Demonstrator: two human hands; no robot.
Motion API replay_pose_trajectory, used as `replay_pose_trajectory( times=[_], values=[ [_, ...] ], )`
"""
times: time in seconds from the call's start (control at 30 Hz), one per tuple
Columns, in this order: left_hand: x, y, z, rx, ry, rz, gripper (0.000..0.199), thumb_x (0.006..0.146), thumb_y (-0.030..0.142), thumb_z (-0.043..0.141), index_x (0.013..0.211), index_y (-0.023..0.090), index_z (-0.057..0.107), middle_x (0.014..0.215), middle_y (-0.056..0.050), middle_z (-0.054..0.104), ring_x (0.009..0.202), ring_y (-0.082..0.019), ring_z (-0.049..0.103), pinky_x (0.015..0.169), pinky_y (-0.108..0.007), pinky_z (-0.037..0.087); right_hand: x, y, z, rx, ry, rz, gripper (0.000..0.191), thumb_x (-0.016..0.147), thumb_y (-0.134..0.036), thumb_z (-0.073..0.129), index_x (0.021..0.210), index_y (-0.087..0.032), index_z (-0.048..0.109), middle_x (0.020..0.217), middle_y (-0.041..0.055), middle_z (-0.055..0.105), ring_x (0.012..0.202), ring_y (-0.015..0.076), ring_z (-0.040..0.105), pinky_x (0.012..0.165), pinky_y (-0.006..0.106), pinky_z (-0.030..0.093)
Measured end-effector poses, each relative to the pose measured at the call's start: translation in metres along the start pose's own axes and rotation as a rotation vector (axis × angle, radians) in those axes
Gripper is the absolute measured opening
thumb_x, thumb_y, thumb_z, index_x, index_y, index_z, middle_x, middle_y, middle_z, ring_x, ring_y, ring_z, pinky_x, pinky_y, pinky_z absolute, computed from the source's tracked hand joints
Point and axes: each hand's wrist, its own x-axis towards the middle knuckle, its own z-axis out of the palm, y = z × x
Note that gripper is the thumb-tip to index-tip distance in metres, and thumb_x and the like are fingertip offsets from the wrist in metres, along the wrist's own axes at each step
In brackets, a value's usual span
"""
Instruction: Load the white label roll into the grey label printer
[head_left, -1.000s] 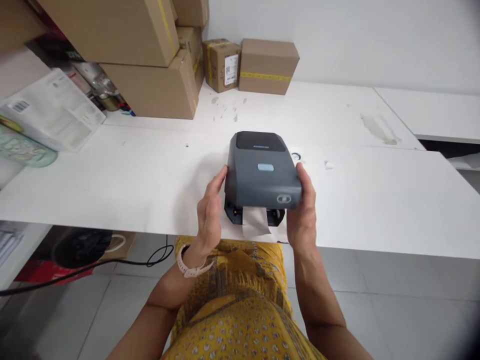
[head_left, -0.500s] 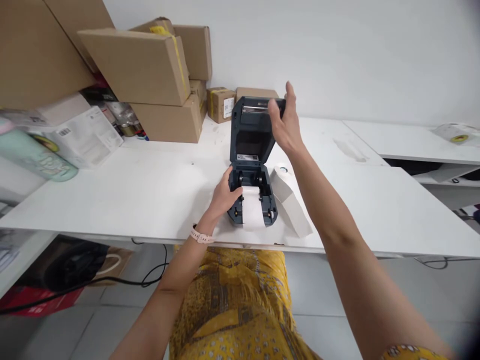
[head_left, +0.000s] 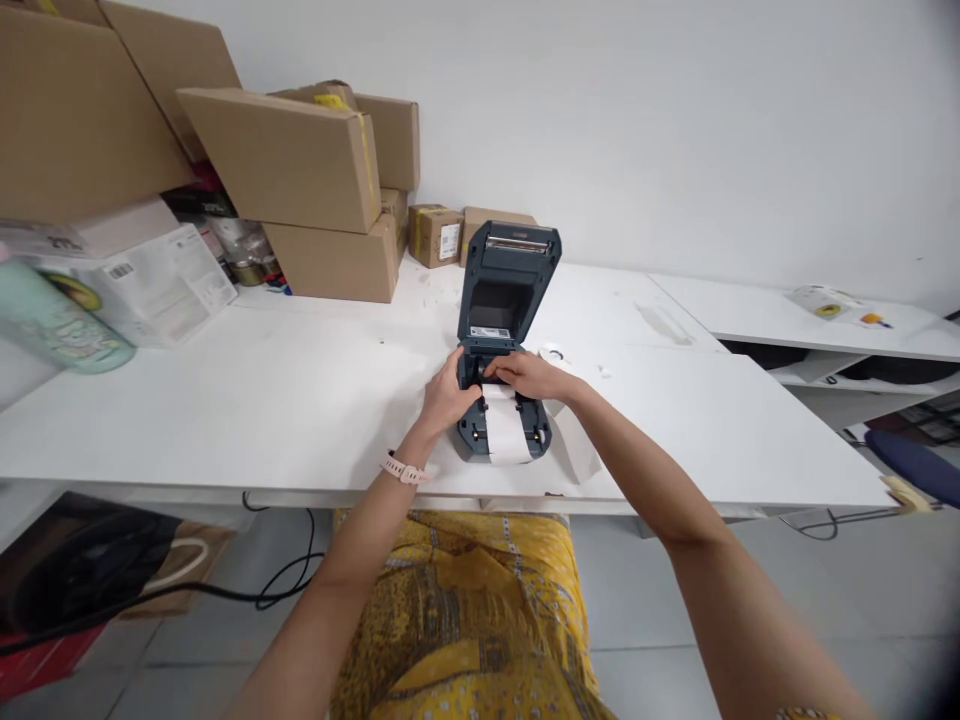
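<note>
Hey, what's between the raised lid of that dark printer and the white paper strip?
In the head view, the right hand lies between the raised lid and the white paper strip, its fingers over the rear of the open base.

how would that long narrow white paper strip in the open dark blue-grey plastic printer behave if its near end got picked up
The long narrow white paper strip would probably bend easily, since it looks thin. It seems light, being just a narrow ribbon. Its near end may lift freely, as nothing visibly covers it.
</note>
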Motion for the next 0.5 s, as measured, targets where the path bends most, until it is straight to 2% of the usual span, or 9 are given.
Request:
replay_pose_trajectory(
  times=[0.1,0.2,0.4,0.5],
  values=[
    [-0.002,0.004,-0.003,0.098,-0.047,0.017,0.082,0.089,0.018,0.059,0.166,0.018,0.031,0.152,-0.011,0.062,0.142,-0.033,0.058,0.120,-0.043,0.045,0.007,-0.002,-0.007,-0.043,-0.126,0.012,0.039,0.100,-0.017,0.044,0.120,-0.020,0.077,0.127,0.0081,0.079,0.120,0.0276,0.070,0.111,0.042,0.047],
    [-0.002,0.007,-0.005,0.199,-0.105,0.034,0.083,0.091,0.013,0.052,0.169,0.017,0.023,0.156,-0.013,0.058,0.146,-0.033,0.054,0.121,-0.044,0.044,0.012,-0.003,-0.008,-0.093,-0.215,0.049,0.040,0.097,-0.019,0.047,0.123,-0.023,0.077,0.132,0.0075,0.077,0.125,0.0314,0.068,0.118,0.049,0.040],
    [0.001,0.007,-0.006,0.242,-0.142,0.070,0.088,0.088,0.005,0.047,0.170,0.016,0.018,0.171,-0.019,0.036,0.151,-0.037,0.047,0.121,-0.051,0.040,0.014,-0.001,0.001,-0.138,-0.290,0.126,0.048,0.095,-0.019,0.046,0.134,-0.027,0.072,0.144,0.0069,0.070,0.140,0.0332,0.059,0.128,0.057,0.023],
    [0.002,0.004,-0.005,0.243,-0.151,0.082,0.090,0.088,0.006,0.048,0.170,0.018,0.015,0.171,-0.019,0.034,0.150,-0.037,0.049,0.120,-0.054,0.041,0.016,-0.002,0.002,-0.131,-0.311,0.149,0.049,0.093,-0.021,0.050,0.138,-0.025,0.069,0.140,0.0101,0.072,0.138,0.0351,0.061,0.128,0.059,0.020]
  ],
)
